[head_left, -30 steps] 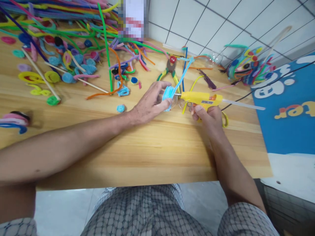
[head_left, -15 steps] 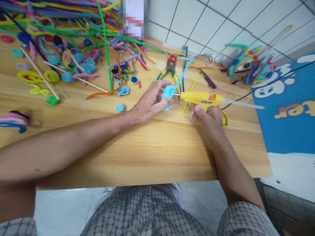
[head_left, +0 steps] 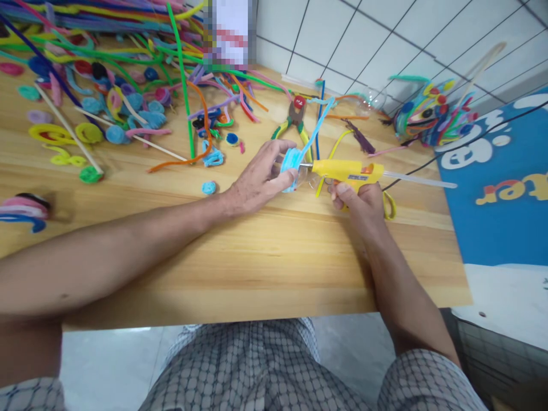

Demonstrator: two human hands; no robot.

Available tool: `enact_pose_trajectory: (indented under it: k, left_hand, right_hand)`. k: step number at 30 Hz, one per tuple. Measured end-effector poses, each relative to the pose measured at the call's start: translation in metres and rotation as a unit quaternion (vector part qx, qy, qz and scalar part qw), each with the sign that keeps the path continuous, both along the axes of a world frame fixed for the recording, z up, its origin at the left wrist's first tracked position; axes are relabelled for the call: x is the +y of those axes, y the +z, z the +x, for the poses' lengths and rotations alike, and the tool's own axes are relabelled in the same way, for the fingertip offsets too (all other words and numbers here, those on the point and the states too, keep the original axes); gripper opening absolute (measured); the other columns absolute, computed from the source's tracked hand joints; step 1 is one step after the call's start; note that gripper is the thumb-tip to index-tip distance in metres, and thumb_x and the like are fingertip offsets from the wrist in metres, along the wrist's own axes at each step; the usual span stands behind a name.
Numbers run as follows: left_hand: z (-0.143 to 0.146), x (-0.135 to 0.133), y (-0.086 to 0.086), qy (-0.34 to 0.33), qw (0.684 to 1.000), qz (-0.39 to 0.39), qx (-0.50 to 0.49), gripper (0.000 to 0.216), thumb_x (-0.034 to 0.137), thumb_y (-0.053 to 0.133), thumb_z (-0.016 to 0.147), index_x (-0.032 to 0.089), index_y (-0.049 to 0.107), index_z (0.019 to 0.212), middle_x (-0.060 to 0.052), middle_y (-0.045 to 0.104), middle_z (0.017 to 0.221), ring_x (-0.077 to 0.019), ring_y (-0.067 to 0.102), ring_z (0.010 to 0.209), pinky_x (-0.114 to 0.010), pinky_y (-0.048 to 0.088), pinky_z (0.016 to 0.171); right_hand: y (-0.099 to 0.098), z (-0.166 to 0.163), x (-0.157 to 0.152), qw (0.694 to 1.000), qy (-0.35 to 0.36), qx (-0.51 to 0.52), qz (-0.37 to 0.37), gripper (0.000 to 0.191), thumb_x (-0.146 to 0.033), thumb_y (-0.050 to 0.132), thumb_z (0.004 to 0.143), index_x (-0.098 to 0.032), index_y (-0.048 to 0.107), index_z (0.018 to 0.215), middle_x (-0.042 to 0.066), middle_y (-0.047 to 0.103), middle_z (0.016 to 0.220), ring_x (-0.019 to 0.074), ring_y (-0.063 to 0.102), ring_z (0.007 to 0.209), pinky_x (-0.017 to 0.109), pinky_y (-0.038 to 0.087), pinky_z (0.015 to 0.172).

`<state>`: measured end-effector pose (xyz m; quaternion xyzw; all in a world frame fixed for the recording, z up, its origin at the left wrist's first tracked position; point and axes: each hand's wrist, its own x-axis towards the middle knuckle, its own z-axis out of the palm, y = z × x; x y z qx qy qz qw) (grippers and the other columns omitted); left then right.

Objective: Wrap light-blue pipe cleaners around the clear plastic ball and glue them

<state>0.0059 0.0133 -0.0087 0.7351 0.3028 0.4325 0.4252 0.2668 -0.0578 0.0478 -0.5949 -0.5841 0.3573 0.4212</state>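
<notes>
Yellow glue gun (head_left: 342, 169) clenched in right hand (head_left: 357, 200), nozzle touching blue coil (head_left: 291, 162). Left hand (head_left: 257, 182) pinches coil, just left of nozzle. Pliers (head_left: 295, 123) just beyond hands. Pipe-cleaner heap (head_left: 128, 74) far left. Bare wood toward near table (head_left: 274, 268) edge; right edge close beside gun's rear.

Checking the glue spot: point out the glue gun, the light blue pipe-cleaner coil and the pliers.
glue gun (head_left: 346, 169), head view, on the yellow barrel.
light blue pipe-cleaner coil (head_left: 291, 161), head view, on the wound part.
pliers (head_left: 298, 117), head view, on the brown body near the pivot.
</notes>
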Motion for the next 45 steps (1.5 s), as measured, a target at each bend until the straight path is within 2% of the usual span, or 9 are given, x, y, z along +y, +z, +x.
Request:
enact_pose_trajectory:
  k: [12, 18, 25, 32, 39, 45]
  left_hand:
    - [0.001, 0.001, -0.003, -0.001, 1.000, 0.002, -0.008, 0.055, 0.061, 0.064, 0.106, 0.028, 0.057, 0.150, -0.012, 0.069, 0.147, -0.0293, 0.068, 0.133, -0.049, 0.064, 0.112]
    - [0.000, 0.001, -0.003, 0.000, 1.000, 0.004, -0.003, 0.055, 0.059, 0.065, 0.107, 0.027, 0.057, 0.151, -0.013, 0.069, 0.148, -0.0293, 0.070, 0.130, -0.049, 0.065, 0.111]
    - [-0.001, 0.003, -0.004, -0.044, 0.997, -0.041, -0.044, 0.052, 0.060, 0.063, 0.109, 0.030, 0.057, 0.151, -0.009, 0.074, 0.143, -0.0273, 0.075, 0.127, -0.045, 0.070, 0.103]
    - [-0.006, 0.007, 0.004, -0.059, 0.996, -0.047, -0.037, 0.049, 0.065, 0.065, 0.109, 0.031, 0.065, 0.144, -0.005, 0.078, 0.134, -0.0300, 0.077, 0.125, -0.052, 0.070, 0.107]
    - [-0.007, 0.012, 0.006, -0.067, 0.994, -0.071, -0.042, 0.049, 0.066, 0.064, 0.108, 0.029, 0.069, 0.140, -0.005, 0.077, 0.135, -0.0346, 0.076, 0.131, -0.060, 0.068, 0.112]
    - [-0.008, 0.013, 0.005, -0.068, 0.995, -0.060, -0.028, 0.053, 0.071, 0.059, 0.109, 0.029, 0.068, 0.140, -0.004, 0.076, 0.130, -0.0345, 0.077, 0.127, -0.061, 0.067, 0.109]
  right_hand:
    - [0.002, -0.002, -0.001, 1.000, -0.007, -0.009, 0.002, 0.062, -0.085, 0.084, 0.083, -0.027, 0.065, 0.072, -0.002, 0.060, 0.066, 0.0166, 0.050, 0.062, 0.034, 0.041, 0.060]
    - [0.001, -0.002, 0.001, 1.000, -0.009, 0.003, 0.006, 0.059, -0.079, 0.084, 0.087, -0.027, 0.064, 0.070, -0.002, 0.060, 0.065, 0.0155, 0.050, 0.063, 0.034, 0.041, 0.065]
    - [0.002, -0.003, 0.000, 1.000, -0.015, -0.017, 0.008, 0.061, -0.084, 0.080, 0.088, -0.028, 0.063, 0.072, -0.001, 0.059, 0.066, 0.0175, 0.051, 0.064, 0.036, 0.043, 0.066]
    - [0.002, -0.003, -0.002, 1.000, -0.006, -0.008, 0.026, 0.058, -0.080, 0.080, 0.093, -0.028, 0.064, 0.074, 0.000, 0.057, 0.066, 0.0172, 0.050, 0.062, 0.037, 0.040, 0.061]
    - [0.007, -0.008, -0.003, 1.000, -0.006, 0.001, 0.024, 0.061, -0.088, 0.082, 0.086, -0.030, 0.066, 0.077, 0.001, 0.060, 0.070, 0.0175, 0.049, 0.062, 0.039, 0.041, 0.059]
    - [0.011, -0.012, -0.004, 0.999, -0.016, 0.010, 0.031, 0.065, -0.090, 0.083, 0.083, -0.029, 0.067, 0.074, 0.001, 0.061, 0.068, 0.0182, 0.053, 0.065, 0.037, 0.041, 0.058]
